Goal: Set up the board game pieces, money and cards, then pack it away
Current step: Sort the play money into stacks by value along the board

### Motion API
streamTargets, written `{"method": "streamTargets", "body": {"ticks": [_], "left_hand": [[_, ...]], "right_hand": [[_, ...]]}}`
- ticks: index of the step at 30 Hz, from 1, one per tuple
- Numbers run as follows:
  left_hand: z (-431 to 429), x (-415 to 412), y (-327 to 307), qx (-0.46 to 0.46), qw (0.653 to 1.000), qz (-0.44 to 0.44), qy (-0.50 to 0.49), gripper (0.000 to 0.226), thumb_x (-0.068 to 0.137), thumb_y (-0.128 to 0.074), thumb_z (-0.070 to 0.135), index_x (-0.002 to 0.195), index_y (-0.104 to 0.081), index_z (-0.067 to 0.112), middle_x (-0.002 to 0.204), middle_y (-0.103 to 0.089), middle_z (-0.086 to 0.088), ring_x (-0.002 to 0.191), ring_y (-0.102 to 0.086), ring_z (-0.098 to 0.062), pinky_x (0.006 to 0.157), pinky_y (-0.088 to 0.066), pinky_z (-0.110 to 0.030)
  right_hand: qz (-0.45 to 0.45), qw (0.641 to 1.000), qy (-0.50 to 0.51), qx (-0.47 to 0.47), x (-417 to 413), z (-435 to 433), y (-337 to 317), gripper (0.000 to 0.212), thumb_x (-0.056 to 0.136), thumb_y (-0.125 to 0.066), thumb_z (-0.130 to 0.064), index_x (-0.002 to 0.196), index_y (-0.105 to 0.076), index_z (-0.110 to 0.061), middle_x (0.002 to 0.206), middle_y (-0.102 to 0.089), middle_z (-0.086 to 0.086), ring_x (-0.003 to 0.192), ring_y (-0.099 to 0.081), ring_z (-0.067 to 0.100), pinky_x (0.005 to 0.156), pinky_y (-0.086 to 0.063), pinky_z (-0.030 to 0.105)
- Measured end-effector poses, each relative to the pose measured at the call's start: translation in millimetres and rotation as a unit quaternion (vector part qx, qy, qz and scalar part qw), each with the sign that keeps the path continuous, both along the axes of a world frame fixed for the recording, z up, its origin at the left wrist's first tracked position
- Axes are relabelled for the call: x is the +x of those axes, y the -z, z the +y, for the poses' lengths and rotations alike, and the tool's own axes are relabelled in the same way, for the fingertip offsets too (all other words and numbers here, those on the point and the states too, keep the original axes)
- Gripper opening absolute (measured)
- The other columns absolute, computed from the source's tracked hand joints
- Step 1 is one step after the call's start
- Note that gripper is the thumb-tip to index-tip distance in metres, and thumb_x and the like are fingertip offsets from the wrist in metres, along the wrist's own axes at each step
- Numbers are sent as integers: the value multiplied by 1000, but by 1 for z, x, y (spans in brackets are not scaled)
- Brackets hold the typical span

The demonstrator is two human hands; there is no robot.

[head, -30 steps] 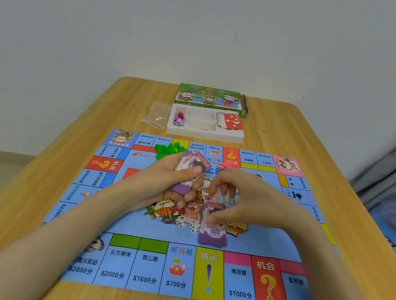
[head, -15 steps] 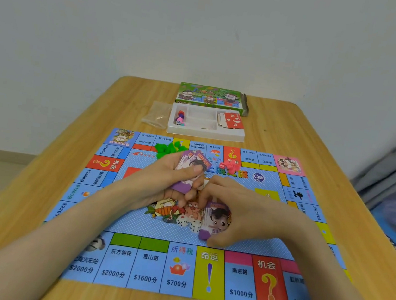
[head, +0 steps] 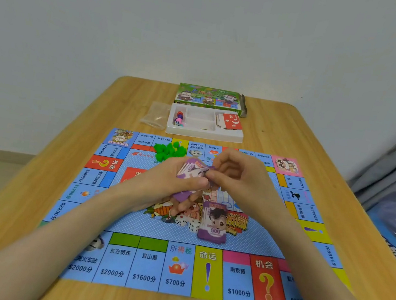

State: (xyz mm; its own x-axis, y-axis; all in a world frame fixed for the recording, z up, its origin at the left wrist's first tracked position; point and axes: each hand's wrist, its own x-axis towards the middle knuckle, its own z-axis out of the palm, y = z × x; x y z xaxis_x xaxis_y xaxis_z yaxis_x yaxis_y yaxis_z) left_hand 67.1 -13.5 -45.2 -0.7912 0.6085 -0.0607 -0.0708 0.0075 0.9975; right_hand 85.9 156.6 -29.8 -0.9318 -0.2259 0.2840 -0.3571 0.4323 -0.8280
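Banknote wad [head: 190, 171] gripped in left hand [head: 164, 185]; right hand [head: 240, 180] fingers [head: 211, 175] pinching its edge, above game board [head: 127, 261].

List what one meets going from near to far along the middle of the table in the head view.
First the pile of 500 notes → held notes → green houses → white tray → game box.

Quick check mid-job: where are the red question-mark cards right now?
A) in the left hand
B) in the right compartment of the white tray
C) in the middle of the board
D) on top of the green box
B: the red question-mark cards sit in the right compartment of the white tray, while the left hand grips purple notes that the right hand pinches.
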Motion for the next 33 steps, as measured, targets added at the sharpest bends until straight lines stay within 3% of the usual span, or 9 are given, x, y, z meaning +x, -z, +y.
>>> {"method": "streamTargets", "body": {"ticks": [7, 10, 13, 17, 23, 29, 31, 33], "left_hand": [[-1, -3, 3, 38, 999, -32, -7, 28, 85, -53, 27, 103, -48, 6, 63, -53, -3, 43, -49, -13, 35, -41, -21], [0, -4, 3, 54, 997, -46, -31, 29, 85, -52, 28, 105, -46, 8, 61, -50, -1, 45, -48, -12, 35, -40, -21], [0, -6, 3, 65, 995, -65, -50, 34, 85, -51, 31, 110, -45, 9, 60, -49, 0, 45, -46, -12, 35, -39, -20], [0, -7, 2, 59, 994, -73, -56, 39, 85, -50, 33, 115, -45, 8, 61, -49, -2, 45, -46, -12, 35, -39, -20], [1, -5, 2, 56, 994, -72, -56, 43, 84, -50, 33, 117, -45, 7, 60, -51, -1, 44, -47, -12, 35, -40, -20], [0, -5, 1, 48, 994, -75, -56, 44, 83, -51, 34, 117, -46, 6, 60, -51, -1, 45, -47, -12, 35, -40, -20], [0, -6, 1, 46, 995, -75, -54, 42, 84, -51, 34, 115, -47, 6, 61, -51, -1, 45, -47, -12, 35, -40, -21], [-1, -6, 1, 48, 995, -78, -49, 39, 84, -50, 34, 113, -48, 7, 61, -51, -1, 45, -48, -13, 35, -41, -20]], "right_hand": [[16, 996, 68, -64, -4, 8, -8, 21, 91, -54, 1, 87, -69, -14, 76, -64, -9, 58, -55, -5, 55, -41, 10], [-46, 994, 61, -83, -3, 19, -16, 16, 90, -56, 0, 87, -70, -7, 56, -62, -15, 50, -52, -6, 50, -38, 7], [-139, 990, -3, -22, 1, 26, -22, 10, 86, -62, -2, 79, -68, -6, 55, -66, -10, 51, -56, -6, 51, -40, 6], [-203, 971, -57, 114, 1, 23, -16, 5, 81, -71, -12, 78, -71, -8, 76, -73, 8, 71, -68, 11, 68, -51, 22], [-194, 964, -34, 178, -1, 15, -7, 14, 79, -74, -25, 69, -69, -17, 61, -66, -2, 55, -57, 2, 54, -41, 15], [-162, 973, -11, 165, -3, 12, -3, 19, 83, -70, -26, 67, -68, -17, 74, -73, 9, 76, -69, 21, 74, -55, 37], [-157, 973, -8, 166, -3, 12, -2, 20, 84, -70, -26, 66, -68, -17, 74, -73, 9, 72, -69, 19, 65, -53, 31], [-154, 973, -7, 174, -3, 12, -1, 20, 83, -70, -27, 67, -68, -15, 70, -71, 8, 56, -60, 7, 52, -43, 18]]}}
